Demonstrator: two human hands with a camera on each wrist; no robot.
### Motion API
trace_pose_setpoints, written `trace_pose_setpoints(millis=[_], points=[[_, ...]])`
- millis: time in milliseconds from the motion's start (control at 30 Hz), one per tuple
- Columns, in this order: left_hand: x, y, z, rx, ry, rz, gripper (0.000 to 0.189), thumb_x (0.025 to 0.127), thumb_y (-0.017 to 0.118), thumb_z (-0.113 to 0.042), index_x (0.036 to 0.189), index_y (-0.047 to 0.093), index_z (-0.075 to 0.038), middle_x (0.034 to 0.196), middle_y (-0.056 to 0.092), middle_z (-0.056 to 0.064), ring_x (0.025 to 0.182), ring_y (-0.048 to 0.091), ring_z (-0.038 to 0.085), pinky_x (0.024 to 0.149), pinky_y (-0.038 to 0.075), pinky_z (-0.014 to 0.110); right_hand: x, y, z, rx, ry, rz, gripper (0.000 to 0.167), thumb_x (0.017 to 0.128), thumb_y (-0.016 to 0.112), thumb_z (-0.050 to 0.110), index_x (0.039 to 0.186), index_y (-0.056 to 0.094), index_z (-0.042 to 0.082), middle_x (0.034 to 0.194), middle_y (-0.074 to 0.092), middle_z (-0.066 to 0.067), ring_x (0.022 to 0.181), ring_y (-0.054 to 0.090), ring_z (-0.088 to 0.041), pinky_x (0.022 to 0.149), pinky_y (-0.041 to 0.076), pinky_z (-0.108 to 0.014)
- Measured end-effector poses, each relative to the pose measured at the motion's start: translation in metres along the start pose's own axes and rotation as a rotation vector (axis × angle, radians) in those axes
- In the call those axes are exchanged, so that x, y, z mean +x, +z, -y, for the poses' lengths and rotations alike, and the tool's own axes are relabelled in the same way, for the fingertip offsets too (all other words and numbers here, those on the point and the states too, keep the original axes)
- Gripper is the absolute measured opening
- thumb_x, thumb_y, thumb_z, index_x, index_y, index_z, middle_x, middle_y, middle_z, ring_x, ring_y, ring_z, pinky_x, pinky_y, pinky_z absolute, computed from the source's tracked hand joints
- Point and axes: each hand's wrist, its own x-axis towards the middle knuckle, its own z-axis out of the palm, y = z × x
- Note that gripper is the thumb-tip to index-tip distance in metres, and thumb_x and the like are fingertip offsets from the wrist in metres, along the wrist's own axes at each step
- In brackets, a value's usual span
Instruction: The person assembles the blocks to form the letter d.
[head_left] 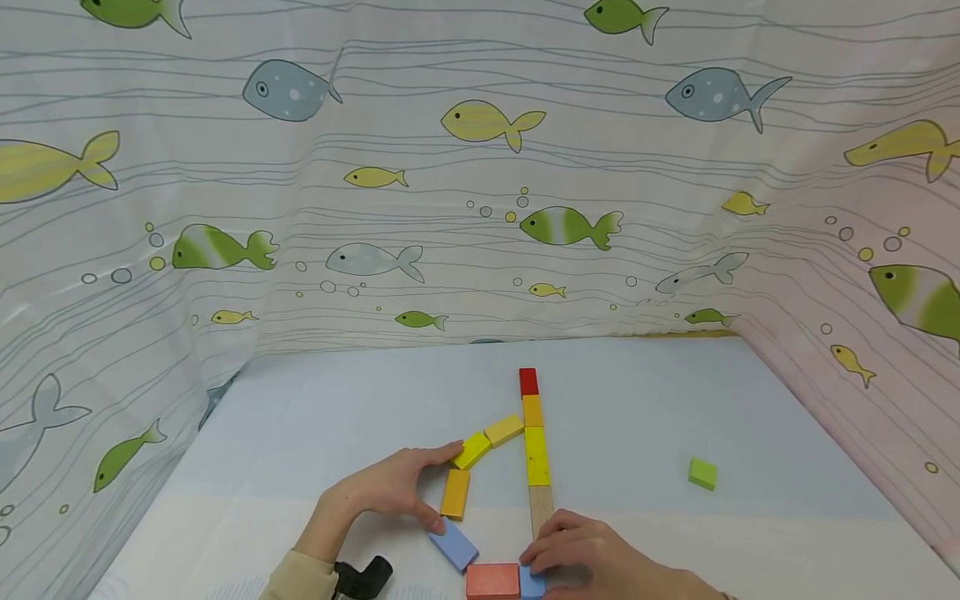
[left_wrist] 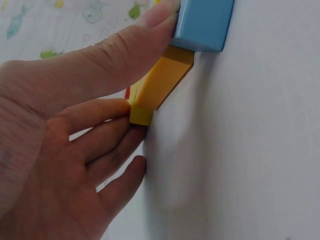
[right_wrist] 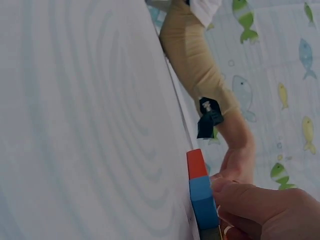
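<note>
Wooden blocks form a loop beside a straight column on the table. My left hand [head_left: 393,485] spreads round the loop's left side, its index fingertip touching a yellow block [head_left: 472,451] and its thumb pressing the tilted blue block [head_left: 454,546]. Between those two lies an orange block [head_left: 455,495]. At the bottom, my right hand [head_left: 592,552] pinches another blue block [right_wrist: 203,202], which sits against a red block [head_left: 492,581]. The right fingers partly cover that blue block and the lower end of a plain wood block [head_left: 541,507].
A pale yellow block [head_left: 504,431] joins the loop to the column, where a bright yellow block [head_left: 536,456], an orange one [head_left: 532,411] and a dark red one [head_left: 528,382] line up. A green block [head_left: 702,473] lies apart at right. A fish-print curtain [head_left: 480,192] surrounds the table.
</note>
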Motion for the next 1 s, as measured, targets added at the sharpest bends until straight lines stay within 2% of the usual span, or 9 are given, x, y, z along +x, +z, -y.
trace_pose_setpoints(millis=[167,267,367,467,633,767,867,1000], points=[[0.001,0.000,0.000,-0.008,-0.004,-0.003,0.100,0.069,0.092,-0.038,0.154,0.042,-0.020,0.157,0.043,-0.003,0.144,0.039,0.028,0.115,0.034,0.058,0.000,-0.006,0.006,0.137,0.179,-0.012,0.030,0.095,0.069,0.026,0.125,0.070,0.021,0.120,0.067,0.007,0.105,0.059,-0.004,0.087,0.056,-0.021],[0.001,0.001,0.000,-0.008,0.001,-0.004,0.100,0.069,0.092,-0.037,0.153,0.042,-0.020,0.157,0.043,-0.003,0.145,0.038,0.028,0.116,0.034,0.058,-0.002,-0.012,0.007,0.145,0.157,-0.064,0.030,0.093,0.072,0.022,0.123,0.070,0.020,0.119,0.069,0.005,0.105,0.063,-0.006,0.088,0.057,-0.024],[0.001,0.001,-0.001,-0.015,0.008,-0.003,0.099,0.069,0.092,-0.036,0.153,0.042,-0.019,0.157,0.043,-0.003,0.145,0.038,0.028,0.116,0.033,0.057,-0.006,-0.020,0.004,0.066,0.077,-0.130,0.030,0.091,0.074,0.015,0.121,0.071,0.017,0.117,0.072,0.002,0.104,0.066,-0.009,0.087,0.058,-0.027],[0.000,0.001,-0.001,-0.018,0.008,0.000,0.100,0.069,0.092,-0.035,0.153,0.042,-0.019,0.157,0.042,-0.002,0.145,0.038,0.028,0.116,0.033,0.058,-0.012,-0.029,0.001,-0.021,0.074,-0.177,0.030,0.091,0.074,0.016,0.120,0.072,0.017,0.115,0.073,0.003,0.103,0.066,-0.007,0.085,0.058,-0.027],[-0.001,0.000,-0.001,-0.015,-0.003,-0.002,0.100,0.069,0.092,-0.036,0.154,0.041,-0.020,0.157,0.042,-0.002,0.145,0.037,0.029,0.116,0.033,0.058,-0.026,-0.046,-0.006,-0.150,0.145,-0.272,0.028,0.090,0.076,0.022,0.118,0.072,0.020,0.111,0.074,0.006,0.101,0.067,-0.008,0.083,0.058,-0.027],[-0.001,0.000,-0.001,-0.019,0.002,0.003,0.100,0.069,0.092,-0.035,0.154,0.041,-0.020,0.157,0.042,-0.002,0.146,0.037,0.028,0.116,0.033,0.057,-0.039,-0.062,-0.013,-0.232,0.177,-0.381,0.029,0.086,0.079,0.019,0.114,0.074,0.019,0.106,0.074,0.006,0.093,0.068,-0.011,0.079,0.058,-0.027],[0.000,0.000,0.000,-0.024,0.010,0.010,0.100,0.069,0.092,-0.034,0.154,0.040,-0.019,0.157,0.042,-0.002,0.146,0.037,0.027,0.117,0.033,0.056,-0.050,-0.074,-0.017,-0.269,0.220,-0.435,0.032,0.083,0.081,0.014,0.114,0.074,0.020,0.105,0.075,0.005,0.092,0.067,-0.011,0.079,0.056,-0.022],[0.000,0.000,0.000,-0.016,0.010,0.005,0.101,0.069,0.092,-0.035,0.154,0.041,-0.019,0.157,0.043,-0.002,0.145,0.038,0.027,0.117,0.033,0.056,-0.064,-0.090,-0.025,-0.319,0.303,-0.495,0.035,0.081,0.083,0.014,0.113,0.074,0.023,0.106,0.075,0.009,0.100,0.067,-0.005,0.088,0.049,-0.011]])
